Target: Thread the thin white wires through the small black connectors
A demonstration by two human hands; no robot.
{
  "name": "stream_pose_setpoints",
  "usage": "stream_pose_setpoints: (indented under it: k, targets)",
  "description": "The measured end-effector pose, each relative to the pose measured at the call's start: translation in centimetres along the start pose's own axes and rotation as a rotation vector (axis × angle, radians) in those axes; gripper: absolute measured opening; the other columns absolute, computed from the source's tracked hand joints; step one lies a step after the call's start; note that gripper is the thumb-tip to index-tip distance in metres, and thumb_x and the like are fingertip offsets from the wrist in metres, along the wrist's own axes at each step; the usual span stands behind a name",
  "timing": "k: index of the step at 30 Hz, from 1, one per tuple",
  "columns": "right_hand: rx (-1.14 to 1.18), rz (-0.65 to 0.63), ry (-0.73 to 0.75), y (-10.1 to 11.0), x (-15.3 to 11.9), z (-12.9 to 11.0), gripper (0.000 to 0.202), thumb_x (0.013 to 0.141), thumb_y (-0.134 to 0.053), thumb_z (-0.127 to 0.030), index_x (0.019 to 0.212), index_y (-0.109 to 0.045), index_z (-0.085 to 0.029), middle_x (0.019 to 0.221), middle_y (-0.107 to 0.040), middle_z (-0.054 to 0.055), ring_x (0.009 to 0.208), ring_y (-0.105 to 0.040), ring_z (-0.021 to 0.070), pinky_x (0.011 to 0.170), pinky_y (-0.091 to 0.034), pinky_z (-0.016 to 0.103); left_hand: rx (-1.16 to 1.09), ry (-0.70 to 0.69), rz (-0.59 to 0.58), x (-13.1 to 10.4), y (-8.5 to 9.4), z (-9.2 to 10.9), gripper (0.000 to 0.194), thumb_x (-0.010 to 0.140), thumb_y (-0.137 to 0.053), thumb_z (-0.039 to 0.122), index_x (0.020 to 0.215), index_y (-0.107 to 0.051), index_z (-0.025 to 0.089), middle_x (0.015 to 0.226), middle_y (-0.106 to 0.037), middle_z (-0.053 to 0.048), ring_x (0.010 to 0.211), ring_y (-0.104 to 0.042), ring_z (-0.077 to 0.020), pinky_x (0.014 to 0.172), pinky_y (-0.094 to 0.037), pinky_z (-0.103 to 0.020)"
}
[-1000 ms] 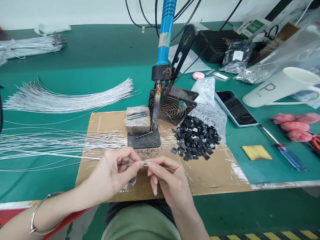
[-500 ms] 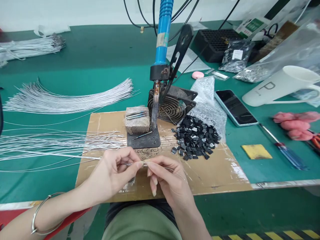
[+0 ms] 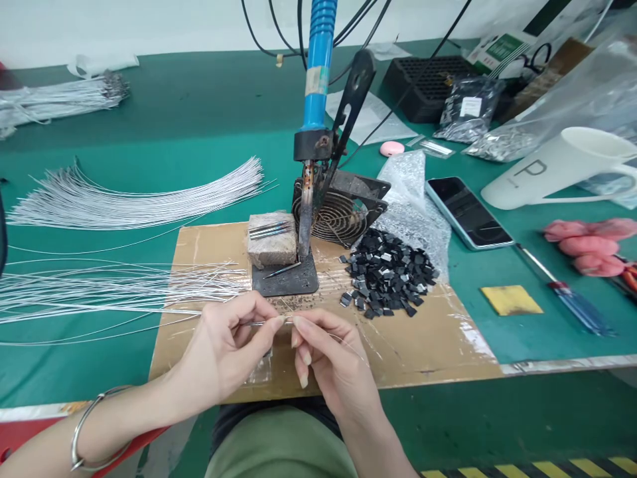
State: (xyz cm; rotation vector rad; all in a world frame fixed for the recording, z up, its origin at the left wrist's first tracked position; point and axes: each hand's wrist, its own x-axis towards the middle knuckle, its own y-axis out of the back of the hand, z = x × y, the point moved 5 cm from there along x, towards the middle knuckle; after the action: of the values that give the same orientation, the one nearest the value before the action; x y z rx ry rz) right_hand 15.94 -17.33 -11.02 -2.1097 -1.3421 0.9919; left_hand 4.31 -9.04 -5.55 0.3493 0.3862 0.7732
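Over the front of the cardboard sheet (image 3: pixel 428 358), my left hand (image 3: pixel 233 352) and my right hand (image 3: pixel 331 352) pinch with thumb and index fingertips almost meeting. A thin white wire (image 3: pixel 288 319) spans the small gap between them. Its end and whatever joins it are hidden by the fingers. A finer, hair-like strand trails from my right fingers across that palm. Just beyond the hands stands a soldering iron (image 3: pixel 305 212) with a blue handle, tip down on a dark plate (image 3: pixel 283 284). Loose white wires (image 3: pixel 199 285) lie left of my left hand.
Small black parts (image 3: pixel 393 272) are heaped to the right, before bubble wrap and a small fan (image 3: pixel 338 212). A sponge block (image 3: pixel 271 239) holds metal tips. A wire bundle (image 3: pixel 139 196) lies back left. Phone (image 3: pixel 468 212), mug (image 3: pixel 552 172), yellow sponge (image 3: pixel 511 301) and screwdriver (image 3: pixel 577 305) are right.
Both hands hold nearly the same pinch, shifted very slightly. The view has moved a little; nothing has been let go or picked up.
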Motion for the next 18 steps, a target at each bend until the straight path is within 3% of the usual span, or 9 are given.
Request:
stream_pose_setpoints:
  k: [9, 18]
  targets:
    - [0.02, 0.009, -0.001, -0.1, 0.2, 0.0, 0.017, 0.074, -0.089, -0.034, 0.076, -0.084, -0.018, 0.059, -0.066, -0.002, 0.037, -0.053, 0.0051, 0.033, -0.05, 0.013, 0.047, -0.129, 0.056, -0.3, -0.2, -0.6, 0.023, 0.097, -0.059, 0.032, 0.083, -0.068, 0.017, 0.065, -0.064, 0.0, 0.053, -0.049, -0.0101, 0.048, -0.036, -0.021]
    - [0.045, 0.048, 0.021, -0.2, -0.1, 0.3, 0.018, 0.072, -0.089, -0.033, 0.074, -0.083, -0.017, 0.059, -0.064, -0.001, 0.041, -0.049, 0.0045, 0.032, -0.049, 0.013, -0.013, -0.108, 0.083, -0.4, -0.5, -1.1, 0.025, 0.099, -0.059, 0.035, 0.083, -0.068, 0.016, 0.063, -0.062, 0.0, 0.051, -0.049, -0.0101, 0.047, -0.036, -0.021]
